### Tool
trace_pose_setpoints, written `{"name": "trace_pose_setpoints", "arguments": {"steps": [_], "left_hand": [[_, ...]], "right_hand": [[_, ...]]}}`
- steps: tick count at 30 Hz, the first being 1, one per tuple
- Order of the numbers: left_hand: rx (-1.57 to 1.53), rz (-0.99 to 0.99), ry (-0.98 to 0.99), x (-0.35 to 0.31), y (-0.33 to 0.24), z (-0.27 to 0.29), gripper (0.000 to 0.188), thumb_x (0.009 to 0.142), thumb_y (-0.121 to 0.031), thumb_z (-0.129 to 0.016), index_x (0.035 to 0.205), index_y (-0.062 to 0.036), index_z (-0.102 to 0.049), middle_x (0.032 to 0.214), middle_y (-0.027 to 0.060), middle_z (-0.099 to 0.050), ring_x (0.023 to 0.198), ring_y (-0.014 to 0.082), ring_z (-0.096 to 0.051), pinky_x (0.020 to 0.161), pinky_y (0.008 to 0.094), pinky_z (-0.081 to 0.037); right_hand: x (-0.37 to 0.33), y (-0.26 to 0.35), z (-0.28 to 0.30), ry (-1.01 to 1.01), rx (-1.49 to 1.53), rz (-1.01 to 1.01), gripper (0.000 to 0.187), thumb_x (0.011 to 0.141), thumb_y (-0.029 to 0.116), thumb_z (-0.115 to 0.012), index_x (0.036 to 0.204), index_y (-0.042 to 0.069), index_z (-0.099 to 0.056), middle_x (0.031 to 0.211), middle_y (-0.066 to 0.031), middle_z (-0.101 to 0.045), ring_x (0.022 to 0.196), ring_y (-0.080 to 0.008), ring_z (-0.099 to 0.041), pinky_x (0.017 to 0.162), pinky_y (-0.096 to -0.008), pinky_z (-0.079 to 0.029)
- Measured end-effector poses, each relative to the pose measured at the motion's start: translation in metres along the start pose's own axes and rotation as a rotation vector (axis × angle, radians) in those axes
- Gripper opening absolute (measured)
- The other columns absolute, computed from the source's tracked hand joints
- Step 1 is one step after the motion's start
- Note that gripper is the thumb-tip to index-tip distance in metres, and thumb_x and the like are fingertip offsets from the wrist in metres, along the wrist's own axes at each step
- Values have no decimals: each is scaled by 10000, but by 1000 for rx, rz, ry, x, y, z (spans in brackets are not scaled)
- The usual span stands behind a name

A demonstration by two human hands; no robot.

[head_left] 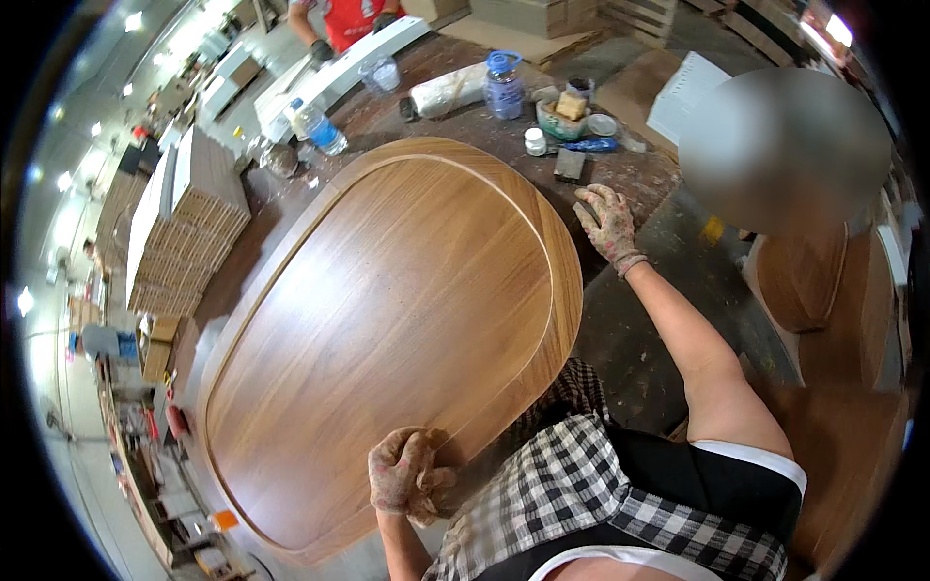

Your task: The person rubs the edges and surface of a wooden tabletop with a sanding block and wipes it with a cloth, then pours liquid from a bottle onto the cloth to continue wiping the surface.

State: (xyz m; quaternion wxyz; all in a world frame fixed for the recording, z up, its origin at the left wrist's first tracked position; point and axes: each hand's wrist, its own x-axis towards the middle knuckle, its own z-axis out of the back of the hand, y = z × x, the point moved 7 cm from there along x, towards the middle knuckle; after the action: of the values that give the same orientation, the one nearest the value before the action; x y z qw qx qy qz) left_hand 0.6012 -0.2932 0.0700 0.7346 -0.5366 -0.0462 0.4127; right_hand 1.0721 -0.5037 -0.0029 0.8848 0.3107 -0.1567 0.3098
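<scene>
A large oval wooden tabletop [387,290] with a raised rim line lies in front of me. My left hand [395,472], in a stained glove, is closed around a crumpled brown rag [423,492] at the near edge of the wood. Beyond the tabletop's right side, my right hand [610,228], gloved too, reaches out over the dark workbench. Its fingers are bent around a small dark block [585,217], whose exact kind I cannot make out. A grey sanding block [570,165] lies just past those fingers.
On the bench's far side stand a blue-capped jug [503,87], a water bottle [320,128], a white jar [535,141], a tub with a sponge [562,118] and a wrapped roll [449,92]. Stacked panels [189,223] rise at left. A co-worker in red [349,21] is at the back.
</scene>
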Motion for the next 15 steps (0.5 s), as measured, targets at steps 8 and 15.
{"name": "trace_pose_setpoints", "arguments": {"steps": [8, 15], "left_hand": [[-41, 94, -84, -4, -27, -53, 189, 944, -128, -650, 996, 36, -728, 814, 44, -723, 741, 104, -633, 674, 291, -523], [123, -403, 85, -8, -57, -62, 333, 725, -233, -737, 992, -54, -650, 856, 151, -621, 764, 368, -639, 656, 439, -523]], "right_hand": [[11, 34, 10, 5, 56, 136, 440, 921, 238, -698, 1328, 101, -600, 1349, -141, -575, 1247, -342, -527, 1073, -452, -404], [-16, 53, 1, 364, 699, -291, 414, 1012, 323, -622, 1279, 6, -634, 1219, -114, -645, 1127, -218, -595, 986, -356, -470]]}}
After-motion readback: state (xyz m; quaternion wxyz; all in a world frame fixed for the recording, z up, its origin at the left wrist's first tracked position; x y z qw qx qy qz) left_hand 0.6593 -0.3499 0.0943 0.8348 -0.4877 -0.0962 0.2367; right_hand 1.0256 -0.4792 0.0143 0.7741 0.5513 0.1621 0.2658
